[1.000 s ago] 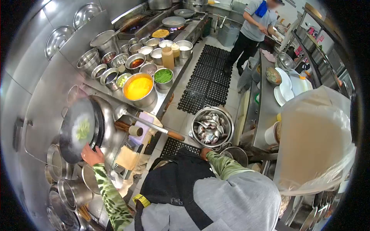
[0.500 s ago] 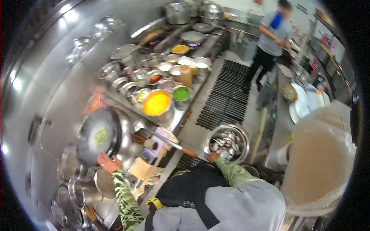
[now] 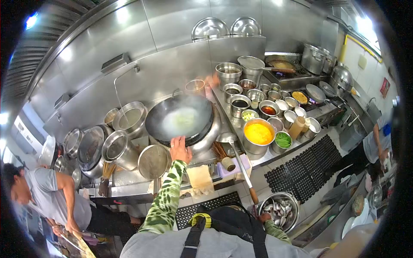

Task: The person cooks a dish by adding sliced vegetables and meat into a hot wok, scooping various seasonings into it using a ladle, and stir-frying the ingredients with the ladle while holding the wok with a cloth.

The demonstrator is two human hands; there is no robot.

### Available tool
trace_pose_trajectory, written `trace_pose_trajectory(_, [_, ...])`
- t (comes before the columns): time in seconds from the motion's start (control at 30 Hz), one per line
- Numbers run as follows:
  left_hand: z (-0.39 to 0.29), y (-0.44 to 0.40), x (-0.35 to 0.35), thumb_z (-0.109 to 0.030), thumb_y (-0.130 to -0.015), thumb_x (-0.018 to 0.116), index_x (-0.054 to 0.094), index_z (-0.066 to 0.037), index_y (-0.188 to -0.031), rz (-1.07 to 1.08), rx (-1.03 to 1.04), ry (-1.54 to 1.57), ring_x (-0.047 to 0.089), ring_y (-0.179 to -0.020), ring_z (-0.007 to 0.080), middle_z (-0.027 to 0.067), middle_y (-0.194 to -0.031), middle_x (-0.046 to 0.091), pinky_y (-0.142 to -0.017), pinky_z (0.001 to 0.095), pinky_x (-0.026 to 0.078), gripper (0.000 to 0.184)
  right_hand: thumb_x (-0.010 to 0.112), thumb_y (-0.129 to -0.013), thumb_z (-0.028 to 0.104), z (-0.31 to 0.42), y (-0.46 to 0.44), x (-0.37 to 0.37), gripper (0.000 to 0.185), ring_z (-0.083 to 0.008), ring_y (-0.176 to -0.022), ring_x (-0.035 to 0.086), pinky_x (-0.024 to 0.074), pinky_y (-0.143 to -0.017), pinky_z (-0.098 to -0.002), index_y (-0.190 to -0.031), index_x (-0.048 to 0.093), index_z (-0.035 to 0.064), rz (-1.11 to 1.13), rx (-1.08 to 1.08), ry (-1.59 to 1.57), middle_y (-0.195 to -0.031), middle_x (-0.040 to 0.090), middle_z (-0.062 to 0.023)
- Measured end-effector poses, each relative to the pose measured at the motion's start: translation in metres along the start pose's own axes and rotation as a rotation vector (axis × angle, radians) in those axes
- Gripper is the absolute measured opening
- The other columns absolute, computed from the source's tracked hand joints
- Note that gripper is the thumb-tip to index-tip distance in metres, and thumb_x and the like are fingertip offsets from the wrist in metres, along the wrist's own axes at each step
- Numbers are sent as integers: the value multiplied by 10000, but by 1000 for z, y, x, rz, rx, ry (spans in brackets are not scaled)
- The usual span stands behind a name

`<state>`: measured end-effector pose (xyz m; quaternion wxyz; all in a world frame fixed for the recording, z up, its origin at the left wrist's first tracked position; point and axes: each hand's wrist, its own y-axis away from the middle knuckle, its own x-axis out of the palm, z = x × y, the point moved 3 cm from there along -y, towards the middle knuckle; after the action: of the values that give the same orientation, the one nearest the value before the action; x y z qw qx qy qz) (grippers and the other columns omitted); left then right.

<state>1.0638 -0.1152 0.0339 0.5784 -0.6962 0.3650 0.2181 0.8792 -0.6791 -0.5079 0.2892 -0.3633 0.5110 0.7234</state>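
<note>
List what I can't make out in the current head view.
All in the head view:
Food in the wok: blurred by white haze.
Left hand: its back hides the palm.
Right hand: too small to tell if it touches the metal bowl.
Co-worker at right: cut off by the dark lens border.

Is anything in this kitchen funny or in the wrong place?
Maybe the pot of fish: it seems to stand low, near a black mat, while other pots are up on the counter. The ladle looks a bit odd too: its wooden handle pokes out past the counter's edge. I see no clear spill.
</note>
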Motion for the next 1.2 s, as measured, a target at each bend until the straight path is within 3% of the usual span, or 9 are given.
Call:
trace_pose_trajectory(0.03, [-2,1,-3,-128,-725,654,505,-18,-1264,1,-10,-1,396,-1212,393,188,-1261,466,-985,495,389,570,581,-811,495,7,6,-13,406,-333,-940,658,518,-841,-425,-1001,729,168,21,-48,74,-1013,699,-108])
trace_pose_trajectory(0.07, [-4,1,-6,-129,-727,652,507,-15,-1260,3,-14,0,399,-1209,392,189,-1257,470,-989,492,386,564,612,-866,464,40,32,-55,451,-328,-888,680,555,-736,-438,-955,714,35,-88,-149,122,-951,695,-165])
trace_pose_trajectory(0.17, [10,1,10,-141,-713,652,520,11,-1229,-75,112,-3,421,-1163,420,228,-1207,495,-1012,509,359,555,645,-825,457,55,39,-82,435,-339,-927,676,539,-794,-466,-974,724,56,-42,396,-186,-978,696,-179])
trace_pose_trajectory(0.3, [8,0,10,-127,-693,636,523,33,-1209,-96,144,34,431,-1131,446,247,-1185,499,-1001,529,360,552,622,-824,417,96,75,-135,440,-361,-978,663,516,-861,-492,-1018,708,32,10,512,-397,-1101,677,-172])
trace_pose_trajectory(0.37, [5,-1,9,-140,-690,623,521,49,-1191,-90,143,15,434,-1129,450,255,-1190,496,-996,531,364,545,586,-835,483,99,70,-130,493,-363,-1030,643,499,-887,-514,-1026,711,45,77,293,-143,-1130,666,-170])
trace_pose_trajectory(0.5, [4,0,10,-86,-703,670,526,43,-1200,-71,87,47,407,-1196,444,254,-1232,504,-1044,514,318,534,569,-847,481,97,76,-121,466,-342,-1149,584,467,-924,-540,-1042,717,84,-9,419,-327,-1203,639,-148])
trace_pose_trajectory(0.53, [1,0,7,-89,-687,630,514,50,-1212,-108,133,42,426,-1152,442,248,-1194,497,-1007,523,353,556,625,-785,470,95,78,-114,425,-379,-862,660,512,-869,-452,-852,751,70,-260,366,-272,-908,693,-211])
trace_pose_trajectory(0.67, [-3,-2,5,-82,-682,631,515,51,-1210,-79,113,33,425,-1160,423,239,-1200,496,-1014,500,353,557,620,-755,415,80,73,-95,374,-367,-840,667,517,-854,-443,-816,752,71,-86,361,-471,-867,697,-204])
trace_pose_trajectory(1.2, [-5,-1,5,-71,-683,646,503,56,-1218,-102,132,12,417,-1144,446,248,-1209,480,-999,518,347,568,617,-788,468,71,71,-87,485,-388,-972,629,484,-904,-460,-951,729,25,-35,435,-505,-1018,676,-225])
